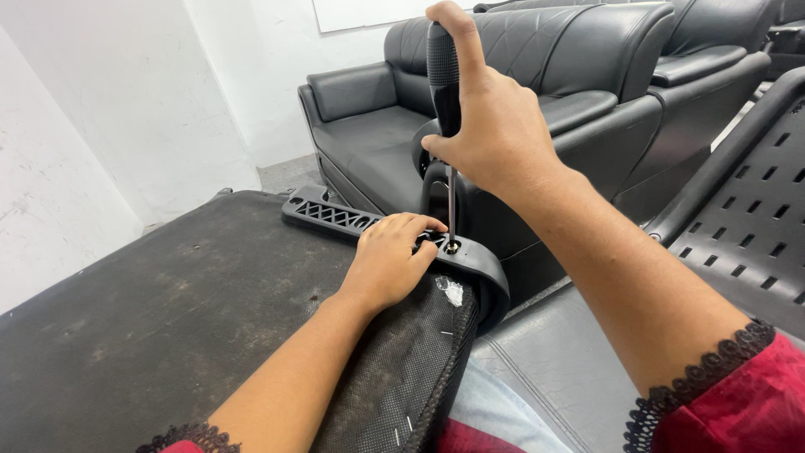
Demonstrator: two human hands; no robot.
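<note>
My right hand (pixel 490 126) grips the black handle of a screwdriver (pixel 444 84) held upright, thumb on its top. The metal shaft runs down to a screw hole in a black plastic armrest bracket (pixel 335 216). My left hand (pixel 387 256) rests on the bracket beside the shaft tip, fingers curled against it. The bracket lies along the edge of an upturned chair seat (pixel 168 310) with a dark fabric underside. A black mesh fabric cover (pixel 402 369) with staples hangs over the seat's near edge.
A black leather sofa (pixel 537 75) stands right behind the seat, and a second one is behind it at the right. A black perforated plastic chair back (pixel 755 218) leans at the right. White walls lie at the left.
</note>
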